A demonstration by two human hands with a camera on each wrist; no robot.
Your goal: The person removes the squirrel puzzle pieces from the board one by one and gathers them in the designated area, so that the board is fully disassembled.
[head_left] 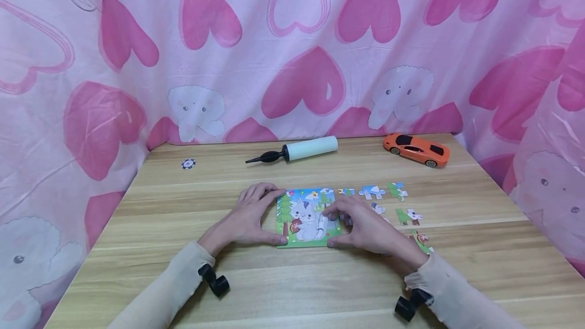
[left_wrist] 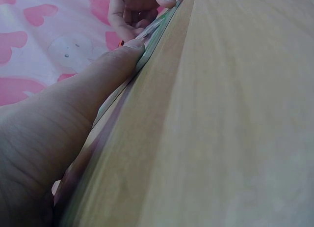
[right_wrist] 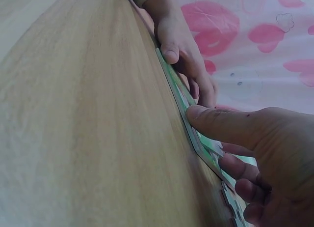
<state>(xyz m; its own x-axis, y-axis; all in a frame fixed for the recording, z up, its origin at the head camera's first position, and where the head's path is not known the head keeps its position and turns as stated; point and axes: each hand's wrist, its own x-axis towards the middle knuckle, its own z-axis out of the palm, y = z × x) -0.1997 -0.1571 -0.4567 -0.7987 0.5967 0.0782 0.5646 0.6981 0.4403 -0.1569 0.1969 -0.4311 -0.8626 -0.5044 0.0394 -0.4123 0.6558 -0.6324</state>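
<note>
A square jigsaw puzzle board (head_left: 303, 217) with a grey squirrel picture lies flat on the table, and most of its picture is filled. My left hand (head_left: 249, 217) holds its left side, thumb at the lower corner and index finger at the upper corner. Over the board's right side, my right hand (head_left: 365, 225) has its thumb at the bottom edge and its fingers curled above the picture. In the right wrist view, those fingers pinch what looks like a tilted puzzle piece (right_wrist: 212, 147). Its far side is hidden. Loose puzzle pieces (head_left: 372, 192) lie right of the board, some partly behind my right hand.
Behind the board lies a hand pump (head_left: 313, 148) with a black nozzle. An orange toy car (head_left: 416, 150) stands at the back right, and a round chip (head_left: 188, 164) lies at the back left. A pink heart-patterned curtain (head_left: 292, 50) hangs behind the wooden table (head_left: 292, 288).
</note>
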